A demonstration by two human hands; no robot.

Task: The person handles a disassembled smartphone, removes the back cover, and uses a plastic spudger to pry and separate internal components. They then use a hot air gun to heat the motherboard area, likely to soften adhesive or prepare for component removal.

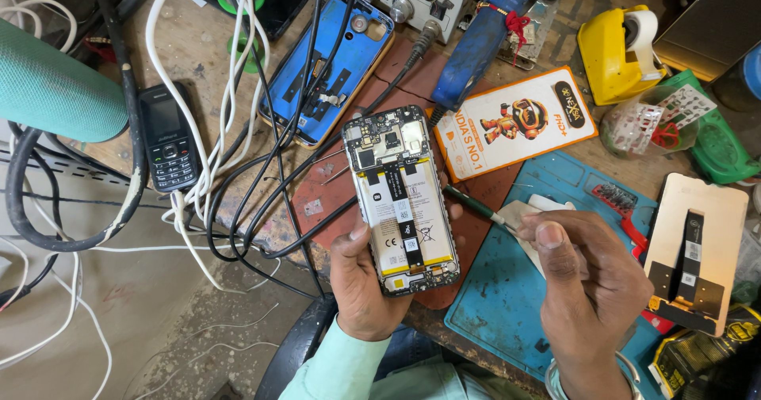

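Observation:
My left hand grips an opened smartphone from below, its back cover off, with the circuit board at the top and a white battery under a black flex strip. My right hand holds a thin green-handled tool whose tip points at the phone's right edge. Under the right hand, white cloth or paper lies on a blue work mat.
A blue phone back shell lies behind, crossed by black cables. A black keypad phone sits at left beside white wires. An orange-and-white packet, a yellow tape dispenser, a detached display panel and a teal cylinder surround the work area.

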